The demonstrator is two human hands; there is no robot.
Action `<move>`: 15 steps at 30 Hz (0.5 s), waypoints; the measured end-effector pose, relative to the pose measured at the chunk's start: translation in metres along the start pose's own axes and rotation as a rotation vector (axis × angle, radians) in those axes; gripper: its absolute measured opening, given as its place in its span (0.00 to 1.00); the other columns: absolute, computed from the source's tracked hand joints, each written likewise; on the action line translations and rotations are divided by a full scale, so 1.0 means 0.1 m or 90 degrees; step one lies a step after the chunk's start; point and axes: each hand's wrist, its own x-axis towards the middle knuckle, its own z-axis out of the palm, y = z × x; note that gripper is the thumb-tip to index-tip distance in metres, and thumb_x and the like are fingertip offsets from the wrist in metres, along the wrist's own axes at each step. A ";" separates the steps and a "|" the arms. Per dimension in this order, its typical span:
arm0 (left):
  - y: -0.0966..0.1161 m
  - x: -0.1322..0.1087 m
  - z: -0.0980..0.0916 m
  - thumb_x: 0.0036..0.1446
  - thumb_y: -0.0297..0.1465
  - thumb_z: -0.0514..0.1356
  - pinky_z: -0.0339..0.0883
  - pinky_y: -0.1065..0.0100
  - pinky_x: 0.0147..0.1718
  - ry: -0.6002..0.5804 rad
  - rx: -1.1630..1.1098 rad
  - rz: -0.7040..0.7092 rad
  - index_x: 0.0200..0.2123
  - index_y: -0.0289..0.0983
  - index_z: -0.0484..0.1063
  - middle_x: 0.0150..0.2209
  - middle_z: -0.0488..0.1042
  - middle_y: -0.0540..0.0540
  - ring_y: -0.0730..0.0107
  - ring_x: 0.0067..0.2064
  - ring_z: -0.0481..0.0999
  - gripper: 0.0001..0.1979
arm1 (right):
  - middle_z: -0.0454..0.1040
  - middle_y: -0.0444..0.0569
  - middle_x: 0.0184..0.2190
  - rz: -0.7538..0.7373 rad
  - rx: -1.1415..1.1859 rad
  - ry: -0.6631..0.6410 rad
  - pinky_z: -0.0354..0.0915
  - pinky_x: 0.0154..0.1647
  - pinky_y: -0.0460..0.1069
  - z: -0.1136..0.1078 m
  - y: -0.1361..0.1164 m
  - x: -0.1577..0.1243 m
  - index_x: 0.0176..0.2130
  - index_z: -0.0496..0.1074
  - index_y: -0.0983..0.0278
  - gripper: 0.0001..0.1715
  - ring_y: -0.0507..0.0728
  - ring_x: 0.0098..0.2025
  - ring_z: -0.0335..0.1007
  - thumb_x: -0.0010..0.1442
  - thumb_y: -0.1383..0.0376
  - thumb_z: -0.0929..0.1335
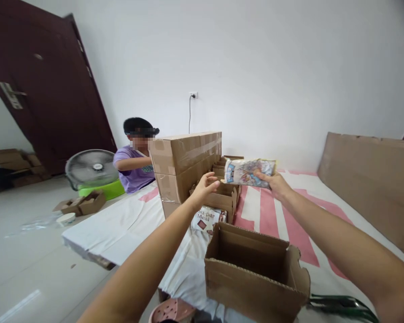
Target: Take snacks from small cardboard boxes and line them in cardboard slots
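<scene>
My right hand (272, 181) grips the right end of a printed plastic packet (244, 172), held level above the table. My left hand (206, 186) is just left of the packet, its fingers loosely bent and apart with nothing in them. Below my left hand lies a white packet (205, 220) lettered "Su-per Meal". Behind the hands stands a row of open cardboard boxes (218, 199), partly hidden by the hand and packet. Nearest me is an open cardboard box (256, 278); the part of its inside that shows is dark and bare.
Stacked taped cartons (185, 166) form a wall at mid-table. Beyond it sits a person (134, 166) in a purple top, beside a fan (94, 168). A cardboard sheet (366, 184) stands at right. A dark green tool (343, 305) lies beside the near box.
</scene>
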 end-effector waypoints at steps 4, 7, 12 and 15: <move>-0.09 -0.67 -0.27 0.43 0.50 0.71 0.67 0.60 0.45 -0.030 -0.015 -0.041 0.50 0.40 0.69 0.49 0.72 0.42 0.57 0.49 0.74 0.34 | 0.83 0.47 0.39 -0.030 0.064 0.107 0.78 0.41 0.48 -0.65 -0.29 -0.60 0.37 0.78 0.63 0.26 0.57 0.40 0.80 0.36 0.65 0.82; -0.32 -1.14 -0.58 0.42 0.52 0.71 0.66 0.54 0.49 -0.068 -0.014 -0.074 0.54 0.42 0.68 0.51 0.72 0.39 0.51 0.52 0.73 0.38 | 0.81 0.51 0.47 0.004 0.066 0.232 0.77 0.38 0.47 -1.17 -0.41 -1.18 0.40 0.79 0.59 0.30 0.57 0.42 0.79 0.34 0.62 0.82; -0.78 -1.67 -0.90 0.34 0.55 0.73 0.54 0.45 0.60 -0.213 0.047 -0.134 0.65 0.50 0.57 0.65 0.61 0.35 0.41 0.65 0.60 0.56 | 0.73 0.58 0.58 0.096 0.009 0.354 0.74 0.46 0.57 -1.86 -0.12 -2.23 0.42 0.79 0.48 0.34 0.65 0.53 0.75 0.31 0.53 0.82; -0.91 -1.84 -0.79 0.30 0.55 0.74 0.43 0.43 0.65 -0.288 0.081 -0.130 0.71 0.49 0.42 0.72 0.47 0.34 0.39 0.71 0.47 0.69 | 0.79 0.64 0.47 0.230 -0.013 0.300 0.73 0.44 0.65 -2.05 0.30 -2.81 0.37 0.80 0.45 0.26 0.72 0.47 0.77 0.33 0.47 0.79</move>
